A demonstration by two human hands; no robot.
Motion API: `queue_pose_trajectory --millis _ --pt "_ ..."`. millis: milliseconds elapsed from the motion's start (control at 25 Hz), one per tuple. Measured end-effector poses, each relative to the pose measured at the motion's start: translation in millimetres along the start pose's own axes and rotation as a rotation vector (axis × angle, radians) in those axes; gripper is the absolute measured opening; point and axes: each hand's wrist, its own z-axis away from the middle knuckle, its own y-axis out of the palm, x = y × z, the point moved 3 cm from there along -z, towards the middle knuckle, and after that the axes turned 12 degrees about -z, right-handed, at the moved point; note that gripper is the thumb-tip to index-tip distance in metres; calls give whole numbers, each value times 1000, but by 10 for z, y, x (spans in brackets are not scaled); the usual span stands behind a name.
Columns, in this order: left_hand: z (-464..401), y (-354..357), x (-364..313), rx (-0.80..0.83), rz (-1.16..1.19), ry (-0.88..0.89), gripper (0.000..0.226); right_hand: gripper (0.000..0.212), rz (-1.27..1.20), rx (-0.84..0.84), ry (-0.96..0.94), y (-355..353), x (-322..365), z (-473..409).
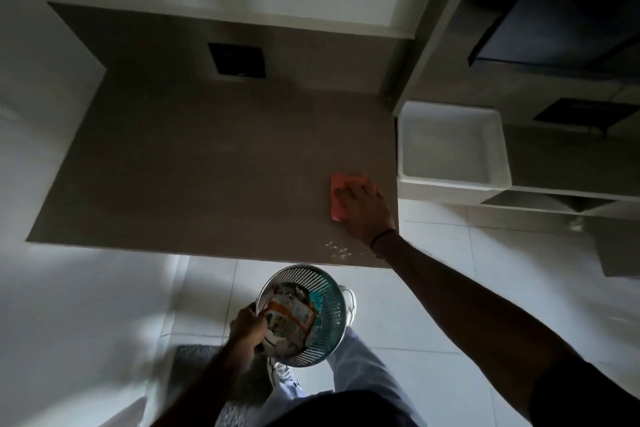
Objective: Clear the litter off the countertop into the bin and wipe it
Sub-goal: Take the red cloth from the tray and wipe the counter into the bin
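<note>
A grey-brown countertop (194, 163) fills the middle of the view. My right hand (365, 211) presses flat on an orange cloth (341, 189) near the counter's right edge. A few pale crumbs or wet specks (337, 248) lie by the front right corner. Below the counter's front edge, my left hand (247, 324) grips the rim of a round perforated bin (325, 308), teal inside. The bin holds crumpled wrappers (289, 315) with orange and white print.
A white rectangular sink basin (450, 146) sits right of the counter. A dark socket plate (237, 59) is on the back wall. White cabinets hang above. White floor tiles, a grey mat (197, 364) and my shoes are below.
</note>
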Motion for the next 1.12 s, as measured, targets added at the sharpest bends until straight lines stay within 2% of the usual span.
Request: queue_pose_trajectory --millis 80,280,440,520,640,760,840,920,1000,1040,1120 --pt "-79 40 -36 4 15 -7 28 50 -70 -71 -6 -17 -102 158" --pt "-93 24 -210 -23 -15 -2 29 51 -171 -314 143 236 -216 1042" --pt "-273 137 -185 -37 -26 30 33 54 -247 -294 360 598 49 1232" --pt "-200 101 -224 -40 -16 28 31 51 -377 -310 412 624 222 1066" --pt "-91 22 -300 -21 16 12 22 48 -501 -288 299 547 496 837" --pt "-81 -30 -346 -26 33 35 4 45 -553 -198 52 555 733 765" --pt "-85 -52 -349 -19 57 47 6 32 -678 -162 -147 533 907 841" --pt "-108 -77 -321 0 104 43 14 24 -804 -48 -194 577 1002 961" --pt "-130 -100 -274 39 138 47 21 32 -930 140 23 735 970 1126" --pt "-163 -97 -244 51 143 52 25 35 -1043 161 155 785 922 1193" --pt "-67 -156 -238 39 147 50 23 23 -1373 108 436 737 767 1214"
